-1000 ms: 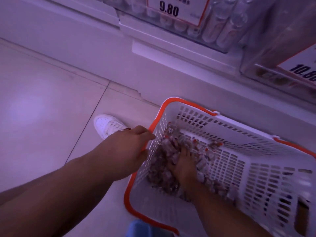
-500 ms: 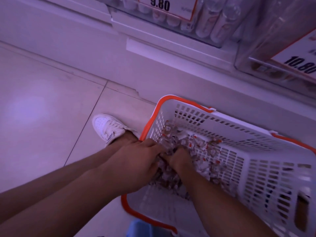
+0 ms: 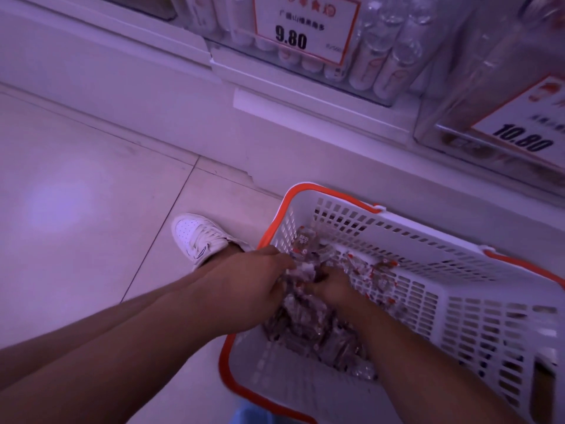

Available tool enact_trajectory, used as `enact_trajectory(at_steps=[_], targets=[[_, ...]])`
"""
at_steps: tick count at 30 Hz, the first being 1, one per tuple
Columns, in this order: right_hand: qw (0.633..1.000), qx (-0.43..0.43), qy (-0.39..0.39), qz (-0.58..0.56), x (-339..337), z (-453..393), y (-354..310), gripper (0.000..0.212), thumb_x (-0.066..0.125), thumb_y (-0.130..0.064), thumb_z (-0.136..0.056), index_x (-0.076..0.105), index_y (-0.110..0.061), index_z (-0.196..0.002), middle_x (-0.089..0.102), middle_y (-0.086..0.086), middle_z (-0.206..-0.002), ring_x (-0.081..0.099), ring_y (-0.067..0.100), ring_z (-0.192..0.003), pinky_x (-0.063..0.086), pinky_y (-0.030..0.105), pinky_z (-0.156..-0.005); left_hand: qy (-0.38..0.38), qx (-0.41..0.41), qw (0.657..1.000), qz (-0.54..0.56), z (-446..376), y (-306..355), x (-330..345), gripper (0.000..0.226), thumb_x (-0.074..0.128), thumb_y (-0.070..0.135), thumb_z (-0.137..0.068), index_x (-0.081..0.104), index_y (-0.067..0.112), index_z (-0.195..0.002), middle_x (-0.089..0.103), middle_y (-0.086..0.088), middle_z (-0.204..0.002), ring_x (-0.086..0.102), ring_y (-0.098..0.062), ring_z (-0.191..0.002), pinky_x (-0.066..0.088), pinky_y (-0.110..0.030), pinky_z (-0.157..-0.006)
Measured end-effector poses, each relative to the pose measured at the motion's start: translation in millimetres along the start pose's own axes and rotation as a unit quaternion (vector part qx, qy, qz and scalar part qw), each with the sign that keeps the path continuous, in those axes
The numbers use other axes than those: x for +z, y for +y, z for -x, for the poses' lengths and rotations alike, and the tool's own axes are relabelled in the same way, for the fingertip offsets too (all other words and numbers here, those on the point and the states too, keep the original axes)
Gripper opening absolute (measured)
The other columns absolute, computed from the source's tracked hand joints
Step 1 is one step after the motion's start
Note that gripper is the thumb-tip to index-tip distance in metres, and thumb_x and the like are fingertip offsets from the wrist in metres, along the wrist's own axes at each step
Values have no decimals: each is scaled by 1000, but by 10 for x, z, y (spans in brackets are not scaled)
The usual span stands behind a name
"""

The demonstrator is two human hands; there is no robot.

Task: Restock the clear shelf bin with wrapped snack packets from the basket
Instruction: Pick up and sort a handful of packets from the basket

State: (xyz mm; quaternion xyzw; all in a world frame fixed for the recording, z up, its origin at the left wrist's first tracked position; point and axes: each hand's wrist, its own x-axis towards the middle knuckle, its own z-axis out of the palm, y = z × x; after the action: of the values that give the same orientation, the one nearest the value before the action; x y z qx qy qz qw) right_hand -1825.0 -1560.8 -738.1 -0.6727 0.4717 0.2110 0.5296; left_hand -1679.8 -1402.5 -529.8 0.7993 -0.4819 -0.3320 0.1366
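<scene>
Gathering packets point(image 3: 308, 328) in the basket point(image 3: 458, 270) at lower right, both hands point(image 3: 253, 283) point(image 3: 331, 284) curl around a bunch, nothing yet moved to the bin

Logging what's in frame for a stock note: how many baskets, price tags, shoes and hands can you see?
Baskets: 1
Price tags: 2, 9.80 and 10.80
Shoes: 1
Hands: 2, left and right, both in the packets
Total: 6
</scene>
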Motion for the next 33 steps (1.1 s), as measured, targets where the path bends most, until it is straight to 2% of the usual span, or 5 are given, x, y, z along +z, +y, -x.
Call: enact_trajectory(at_steps=[4,12,15,25,33], targets=[[1000,-2,-23,-2,-552,331,20,18,88,-25,-69,76,-12,-74,69,-4,-63,59,7,-58,50,23,-59,19,-8,1000,16,-74,133,-106,45,43,36,-84,57,36,-128,63,4,-122,65,-21,-109,52,-40,-93],[970,-96,-87,-208,-1532,1523,-459,10,73,0,-82,71,-5,-91,74,6,-79,67,9,-67,52,21,-64,-7,-68,987,148,-211,847,-172,44,61,51,-92,61,24,-126,68,3,-117,66,-14,-104,50,-29,-94],[948,-161,-74,-263,-1771,2067,-730,15,68,6,-82,67,-1,-96,74,8,-85,69,14,-76,54,23,-72,-13,-111,919,379,-211,1457,-288,56,60,73,-79,65,33,-118,71,2,-110,70,-14,-93,55,-30,-75],[875,-203,8,-439,-2280,3091,-981,38,77,-14,-62,70,-3,-98,73,12,-83,65,20,-71,52,32,-70,85,-99,695,707,-105,2274,-452,7,63,9,-93,68,11,-97,65,-10,-78,67,-23,-68,59,-42,-69],[829,-191,-93,-518,-2546,3149,-1082,44,79,-14,-57,75,-1,-99,69,11,-77,68,17,-62,57,27,-55,125,-68,876,461,-315,2104,-692,35,48,-9,-92,62,11,-118,60,0,-67,57,-13,-57,43,-19,-50]])
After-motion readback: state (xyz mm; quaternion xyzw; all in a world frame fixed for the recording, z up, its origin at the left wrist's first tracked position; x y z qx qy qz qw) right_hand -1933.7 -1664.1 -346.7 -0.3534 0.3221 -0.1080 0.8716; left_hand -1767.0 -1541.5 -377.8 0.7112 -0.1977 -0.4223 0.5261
